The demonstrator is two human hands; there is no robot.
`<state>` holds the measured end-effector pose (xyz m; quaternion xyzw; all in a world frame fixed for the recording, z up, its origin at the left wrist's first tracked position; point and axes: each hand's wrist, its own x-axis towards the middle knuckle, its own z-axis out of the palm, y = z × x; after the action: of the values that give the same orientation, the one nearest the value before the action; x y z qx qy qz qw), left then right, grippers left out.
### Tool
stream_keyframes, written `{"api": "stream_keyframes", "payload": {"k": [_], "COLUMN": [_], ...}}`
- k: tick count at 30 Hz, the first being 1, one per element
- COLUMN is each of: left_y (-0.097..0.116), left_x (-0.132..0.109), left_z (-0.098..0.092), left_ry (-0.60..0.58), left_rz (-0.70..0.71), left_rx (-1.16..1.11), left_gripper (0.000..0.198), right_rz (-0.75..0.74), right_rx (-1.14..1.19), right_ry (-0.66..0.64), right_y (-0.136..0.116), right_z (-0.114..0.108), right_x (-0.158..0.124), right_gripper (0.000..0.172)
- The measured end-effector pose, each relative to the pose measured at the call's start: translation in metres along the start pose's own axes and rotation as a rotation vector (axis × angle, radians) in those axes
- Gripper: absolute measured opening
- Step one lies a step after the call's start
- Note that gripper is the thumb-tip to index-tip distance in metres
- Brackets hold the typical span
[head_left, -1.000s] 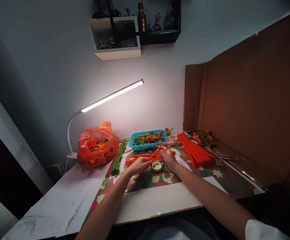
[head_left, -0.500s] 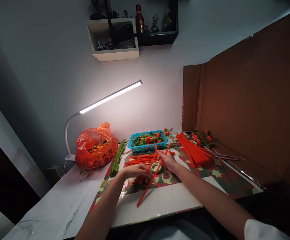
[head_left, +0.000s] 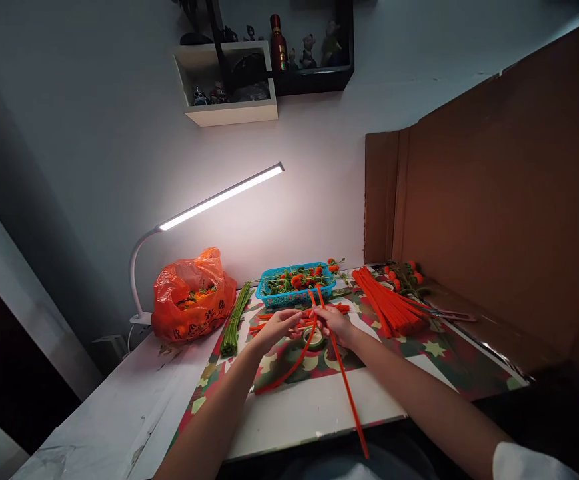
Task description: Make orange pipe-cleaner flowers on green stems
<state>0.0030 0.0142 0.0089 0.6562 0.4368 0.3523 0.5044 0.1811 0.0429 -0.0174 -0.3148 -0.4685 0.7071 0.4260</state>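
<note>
Right hand: fingers pinched on the straight orange stem, which runs down past the table's near edge. Curved orange stem passes between the hands, in front of the tape roll. Left hand: fingertips right by the curved one, can't tell if gripping. Blue basket sits behind both hands.

Desk lamp, lit; a curved white neck carries its slanting bar. Wall shelf, with pale and black box compartments; in the black one, a dark red bottle stands beside small figurines. Cardboard panel, brown, upright at right.
</note>
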Motion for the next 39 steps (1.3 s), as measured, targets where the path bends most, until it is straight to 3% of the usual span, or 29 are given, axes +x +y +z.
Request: {"api": "stream_keyframes", "payload": {"k": [5, 9, 15, 19, 22, 26, 29, 33, 34, 36, 39], "left_y": [-0.003, -0.006, -0.010, -0.007, -0.003, 0.003, 0.012, 0.027, 0.030, 0.033, 0.034], "left_x": [0.007, 0.007, 0.010, 0.008, 0.004, -0.005, -0.013, -0.026, -0.029, -0.031, -0.029], "left_z": [0.013, 0.017, 0.004, -0.018, -0.036, -0.052, -0.058, -0.061, -0.061, -0.058, -0.044], "left_ry": [0.063, 0.139, 0.299, 0.373, 0.351, 0.422, 0.637, 1.075, 1.146, 1.176, 1.030], "left_rz": [0.023, -0.004, -0.042, -0.033, 0.016, 0.205, 0.313, 0.492, 0.528, 0.611, 0.760], "left_rx": [-0.196, -0.325, -0.493, -0.471, -0.262, 0.323, 0.773, 1.167, 1.235, 1.360, 1.507], "left_gripper": [0.046, 0.037, 0.020, 0.025, 0.034, 0.034, 0.028, 0.023, 0.022, 0.021, 0.018], "right_rz": [0.105, 0.097, -0.106, -0.241, -0.399, -0.654, -0.854, -1.055, -1.063, -1.019, -0.897], "right_rx": [-0.137, -0.214, -0.316, -0.386, -0.454, -0.594, -0.680, -0.764, -0.784, -0.822, -0.901], "right_ry": [-0.197, -0.287, -0.201, -0.120, -0.104, 0.015, 0.204, 0.508, 0.526, 0.483, 0.291], "right_y": [0.001, 0.005, 0.008, -0.004, -0.018, -0.043, -0.064, -0.079, -0.079, -0.072, -0.050], "right_z": [0.004, 0.005, 0.003, -0.004, -0.011, -0.022, -0.031, -0.038, -0.037, -0.030, -0.011], "right_x": [-0.005, -0.007, 0.001, 0.003, 0.001, -0.008, -0.018, -0.028, -0.029, -0.028, -0.027], "right_gripper": [0.028, 0.032, 0.052, 0.049, 0.045, 0.034, 0.028, 0.022, 0.022, 0.023, 0.022]}}
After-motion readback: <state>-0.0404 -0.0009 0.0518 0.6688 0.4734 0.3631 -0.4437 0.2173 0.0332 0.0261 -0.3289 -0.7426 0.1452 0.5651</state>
